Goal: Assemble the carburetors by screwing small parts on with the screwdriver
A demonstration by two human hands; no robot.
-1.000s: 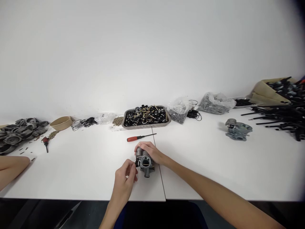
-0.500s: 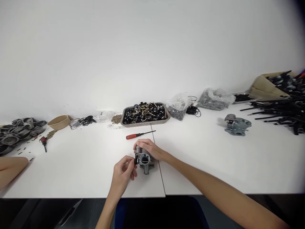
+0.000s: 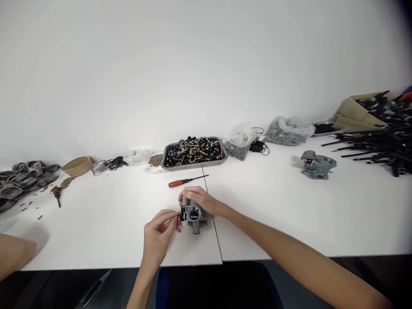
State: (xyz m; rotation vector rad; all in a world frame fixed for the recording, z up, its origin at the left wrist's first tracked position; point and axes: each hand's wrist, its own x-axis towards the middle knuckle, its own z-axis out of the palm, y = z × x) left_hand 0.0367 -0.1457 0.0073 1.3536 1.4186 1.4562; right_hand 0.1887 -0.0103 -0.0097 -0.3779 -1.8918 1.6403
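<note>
A grey metal carburetor (image 3: 195,223) stands on the table in front of me, its round bore facing me with a brass-coloured strip across it. Over its top and back my right hand (image 3: 200,198) is closed, holding it against the table. My left hand (image 3: 160,231) pinches at a small black cap-like part (image 3: 182,216) on the carburetor's left side; the fingertips partly hide what is between them. Behind the carburetor lies a red-handled screwdriver (image 3: 180,183).
A metal tray (image 3: 193,165) of black and brass parts stands at the back. A second carburetor (image 3: 318,166) sits at the right, near a pile of black parts (image 3: 380,146). Grey castings (image 3: 25,180) and a red-handled driver (image 3: 56,195) lie left. Another person's arm (image 3: 14,255) reaches in.
My left fingertips have shifted slightly outward on the black part. In the carburetor's bore, the brass strip looks wider. The other person's arm at the left has moved toward the table's front edge.
</note>
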